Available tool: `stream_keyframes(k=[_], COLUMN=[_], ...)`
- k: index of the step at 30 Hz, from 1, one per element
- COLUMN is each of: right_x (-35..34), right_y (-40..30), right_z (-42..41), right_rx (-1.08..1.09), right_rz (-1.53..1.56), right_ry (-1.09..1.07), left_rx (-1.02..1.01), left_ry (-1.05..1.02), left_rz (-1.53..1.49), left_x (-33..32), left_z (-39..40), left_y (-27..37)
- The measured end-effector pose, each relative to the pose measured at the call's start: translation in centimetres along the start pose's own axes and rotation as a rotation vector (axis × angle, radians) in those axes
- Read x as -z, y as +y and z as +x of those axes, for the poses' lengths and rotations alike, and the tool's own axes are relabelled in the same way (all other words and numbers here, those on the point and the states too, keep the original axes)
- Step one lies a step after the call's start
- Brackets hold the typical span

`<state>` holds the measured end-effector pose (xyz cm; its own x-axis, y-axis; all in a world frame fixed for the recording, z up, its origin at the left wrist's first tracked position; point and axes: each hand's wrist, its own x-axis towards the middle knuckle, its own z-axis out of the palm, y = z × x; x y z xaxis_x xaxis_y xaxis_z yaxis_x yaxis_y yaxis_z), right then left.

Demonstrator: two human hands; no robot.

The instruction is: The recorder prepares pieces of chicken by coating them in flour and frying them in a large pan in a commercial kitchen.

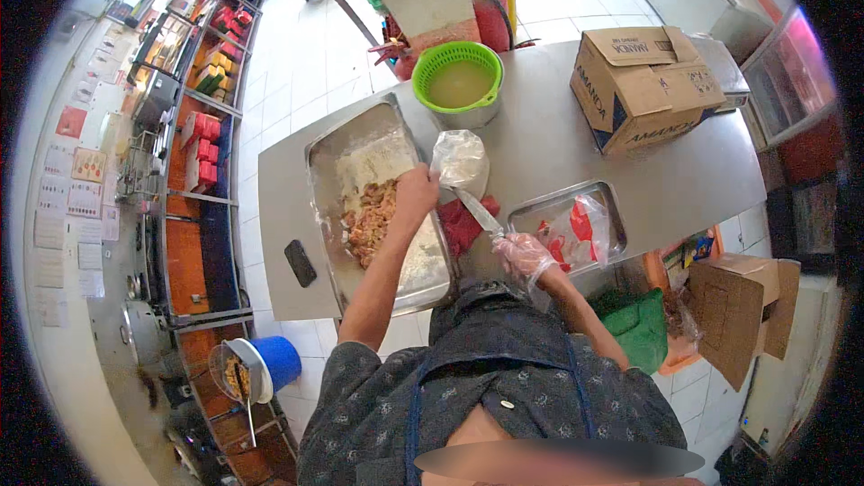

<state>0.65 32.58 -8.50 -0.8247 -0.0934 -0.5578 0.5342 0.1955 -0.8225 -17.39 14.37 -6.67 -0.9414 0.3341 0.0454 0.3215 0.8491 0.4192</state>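
Observation:
My left hand (416,192), bare, is closed at the side of a clear plastic bag (462,158) with pale contents. My right hand (520,253), in a clear plastic glove, grips the bag's long, twisted end. Left of the bag lies a large metal tray (358,135) dusted with pale powder, with raw meat pieces (370,226) in it, partly behind my left forearm. A red cloth (466,224) lies under the bag's twisted end. Beside my right hand, a smaller metal tray (619,226) holds a clear bag with red print (586,226).
On the steel table (533,142) stand a green strainer (496,91) set in a bucket with cloudy liquid, a cardboard box (641,91) and a black phone (300,263). A blue bucket (280,361) is at lower left; a green bag (634,331) and an open carton (725,310) are at right.

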Motion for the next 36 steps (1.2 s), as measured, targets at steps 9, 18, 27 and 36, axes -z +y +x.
stream_keyframes(k=[9, 18, 27, 36], right_x=[-2.4, -1.2, 11.9, 6.1], right_y=[-4.5, -2.6, -1.0, -5.3], right_z=[0.3, 9.4, -4.6, 0.9], right_rx=[-0.021, 0.08, 0.273, 0.15], right_rz=[0.059, 0.223, -0.749, -0.694], right_ry=[0.013, 0.052, 0.372, -0.043], left_rx=[-0.304, -0.365, -0.145, 0.26], left_ry=[-0.104, -0.077, -0.076, -0.147], left_rz=[-0.076, -0.028, -0.212, -0.074], left_x=[0.4, -1.2, -0.5, -0.3], left_z=[0.5, 0.2, -0.5, -0.4], left_y=[-1.9, 0.8, -1.7, -0.7])
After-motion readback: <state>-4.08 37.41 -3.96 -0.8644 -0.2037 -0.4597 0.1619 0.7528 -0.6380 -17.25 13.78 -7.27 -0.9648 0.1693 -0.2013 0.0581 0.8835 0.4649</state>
